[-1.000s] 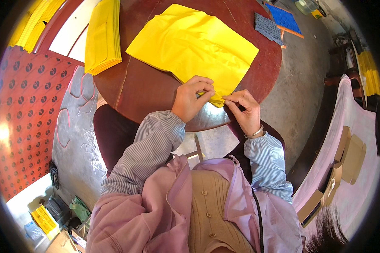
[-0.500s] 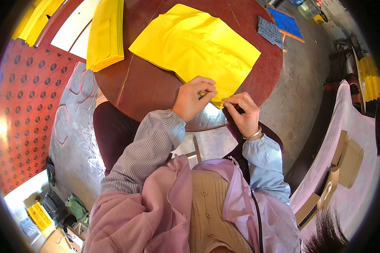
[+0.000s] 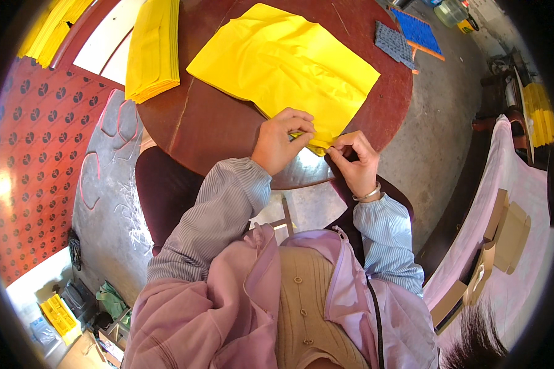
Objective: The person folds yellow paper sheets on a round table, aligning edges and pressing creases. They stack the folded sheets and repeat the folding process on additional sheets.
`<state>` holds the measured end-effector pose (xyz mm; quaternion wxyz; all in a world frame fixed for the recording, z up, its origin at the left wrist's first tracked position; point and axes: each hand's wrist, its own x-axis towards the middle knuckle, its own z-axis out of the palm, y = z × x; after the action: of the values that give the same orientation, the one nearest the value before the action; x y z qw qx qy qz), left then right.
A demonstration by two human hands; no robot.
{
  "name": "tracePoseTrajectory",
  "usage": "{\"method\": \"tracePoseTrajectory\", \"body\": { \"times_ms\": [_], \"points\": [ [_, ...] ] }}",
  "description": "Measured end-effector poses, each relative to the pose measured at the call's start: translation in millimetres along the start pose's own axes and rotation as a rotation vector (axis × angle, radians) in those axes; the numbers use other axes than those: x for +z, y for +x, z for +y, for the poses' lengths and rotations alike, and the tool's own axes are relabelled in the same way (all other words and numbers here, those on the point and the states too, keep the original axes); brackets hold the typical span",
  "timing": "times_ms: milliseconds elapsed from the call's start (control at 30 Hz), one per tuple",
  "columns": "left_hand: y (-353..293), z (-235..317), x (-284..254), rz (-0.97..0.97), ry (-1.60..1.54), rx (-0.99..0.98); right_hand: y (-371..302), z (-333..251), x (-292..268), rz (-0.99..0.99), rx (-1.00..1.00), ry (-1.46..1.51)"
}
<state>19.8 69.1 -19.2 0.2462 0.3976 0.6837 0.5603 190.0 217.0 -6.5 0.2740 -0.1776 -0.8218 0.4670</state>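
A wide piece of yellow fabric (image 3: 289, 58), slightly wrinkled, lies on the dark red round table (image 3: 218, 132). Its near corner comes toward me at the table's front edge. My left hand (image 3: 283, 138) has its fingers closed on the fabric just left of that corner. At the corner itself, the thumb and forefinger of my right hand (image 3: 356, 161) pinch the material. Both fingertips are close together, and the small fold between them is partly hidden.
A thick stack of folded yellow fabric (image 3: 154, 52) rests on the table's left side. Beyond the right edge are a grey textured mat (image 3: 394, 46) and a blue mat (image 3: 417, 31). An open cardboard box (image 3: 505, 240) sits on a pink cloth at right.
Both hands keep their hold at the near corner, with only a slight shift. The fabric otherwise looks nearly the same.
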Motion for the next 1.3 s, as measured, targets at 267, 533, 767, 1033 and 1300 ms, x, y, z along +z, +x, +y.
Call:
{"method": "tracePoseTrajectory", "body": {
  "times_ms": [267,533,767,1033,1300],
  "points": [
    [1.2,-0.1,-3.1,-0.032,-0.071,-0.092,4.3,-3.9,-2.4,-0.039,-0.097,-0.07],
    [0.0,0.4,-9.0,-0.073,0.013,0.044,4.5,-1.5,-2.0,-0.04,0.073,0.027],
    [0.5,0.1,0.5,-0.001,-0.037,-0.056,1.1,0.6,0.5,-0.002,0.035,0.028],
    [1.8,0.6,-2.6,-0.022,-0.094,-0.127,2.9,-1.3,-0.8,-0.03,-0.046,-0.027],
    [-0.3,1.9,-9.1,-0.081,-0.013,0.012,3.5,-1.9,-0.7,-0.03,0.1,0.037]
  ]
}}
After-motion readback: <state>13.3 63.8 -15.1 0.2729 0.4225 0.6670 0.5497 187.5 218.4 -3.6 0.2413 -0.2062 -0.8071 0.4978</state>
